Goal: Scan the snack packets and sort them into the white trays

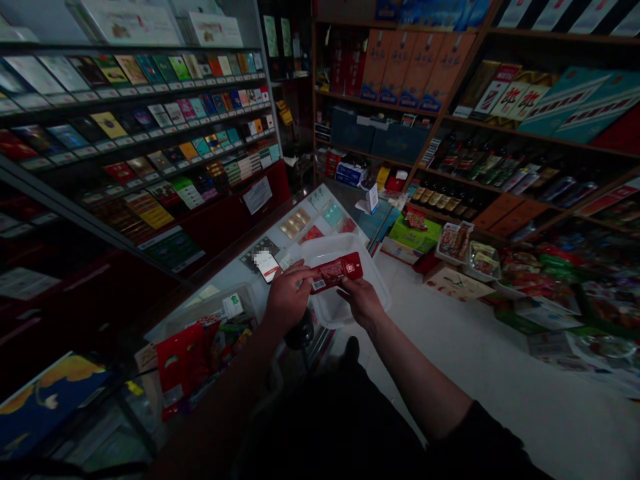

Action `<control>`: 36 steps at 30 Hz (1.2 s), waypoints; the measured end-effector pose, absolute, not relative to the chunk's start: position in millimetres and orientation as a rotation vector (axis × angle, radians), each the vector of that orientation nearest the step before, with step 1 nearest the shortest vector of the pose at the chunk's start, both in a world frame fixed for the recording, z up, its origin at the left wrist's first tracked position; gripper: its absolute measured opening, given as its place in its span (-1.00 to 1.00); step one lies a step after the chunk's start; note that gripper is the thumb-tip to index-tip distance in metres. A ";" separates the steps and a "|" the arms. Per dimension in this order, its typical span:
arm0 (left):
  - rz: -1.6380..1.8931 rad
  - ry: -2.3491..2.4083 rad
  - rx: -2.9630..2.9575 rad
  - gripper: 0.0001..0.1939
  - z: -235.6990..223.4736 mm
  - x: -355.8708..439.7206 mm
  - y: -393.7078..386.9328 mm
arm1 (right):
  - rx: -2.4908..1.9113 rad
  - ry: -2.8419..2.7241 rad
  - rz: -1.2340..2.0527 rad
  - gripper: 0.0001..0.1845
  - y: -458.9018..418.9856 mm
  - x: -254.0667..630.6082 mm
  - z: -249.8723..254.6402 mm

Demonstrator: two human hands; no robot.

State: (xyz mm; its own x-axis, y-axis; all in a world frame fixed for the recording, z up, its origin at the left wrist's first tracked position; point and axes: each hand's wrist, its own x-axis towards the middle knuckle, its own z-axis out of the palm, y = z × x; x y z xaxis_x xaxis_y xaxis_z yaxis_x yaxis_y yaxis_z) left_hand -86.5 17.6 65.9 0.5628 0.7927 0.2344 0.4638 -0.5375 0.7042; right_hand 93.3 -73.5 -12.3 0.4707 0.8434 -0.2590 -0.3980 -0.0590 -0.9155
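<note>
Between my two hands is a red snack packet [334,272] with a barcode, held over a white plastic tray [374,283]. My left hand [290,297] closes on the packet's left end. At its lower right edge, my right hand [361,299] pinches it between thumb and fingers. The tray rests at the edge of the glass counter [295,250]. Just beyond my left fingers lies a phone [269,267] with a lit screen. A dark barcode scanner [300,332] shows below my left wrist, partly hidden by it.
On the left stands a display rack [165,113] of cigarette packs. Nearer, a clear bin [240,300] and a red bag [183,363] sit on the counter. Shelves [440,110] of boxes and bottles line the back and right. Snack boxes [460,283] stand on the pale floor [440,353].
</note>
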 end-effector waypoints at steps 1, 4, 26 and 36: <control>0.747 1.013 2.217 -0.74 64.6 -87.6 17.9 | -1.265 -0.457 1.019 -0.59 -70.1 91.5 -11.2; 0.734 1.056 2.268 -0.75 62.9 -92.4 19.6 | -1.330 -0.568 0.895 -0.66 -62.3 93.9 -5.2; 0.764 1.251 2.371 -0.79 46.5 -154.3 48.8 | -1.559 -1.540 0.354 -0.87 -25.1 66.2 28.4; 0.650 1.319 2.765 -0.81 49.6 -179.4 51.0 | -1.608 -1.897 0.289 -0.78 3.0 52.2 7.3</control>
